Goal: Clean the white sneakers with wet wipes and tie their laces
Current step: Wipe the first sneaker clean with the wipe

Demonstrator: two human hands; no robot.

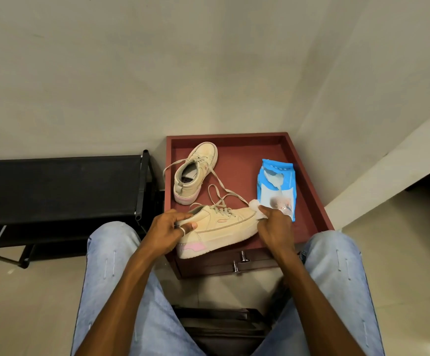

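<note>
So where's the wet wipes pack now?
Head view: the blue wipes pack lies on the right of the red table, just beyond the right hand holding a wipe.

No text, number or sign is legible in the head view.

Blue plastic wet-wipe pack [276, 187], flat on the dark red wooden table [247, 155]: the front bears a printed picture, and any lettering is too small and blurred to read.

Cream-white low sneaker with a pink heel patch [224, 227], just left of the pack: small pink outlined mark on its side, no letters made out.

Second cream-white sneaker [196, 170], further left of the pack: nothing readable.
</note>
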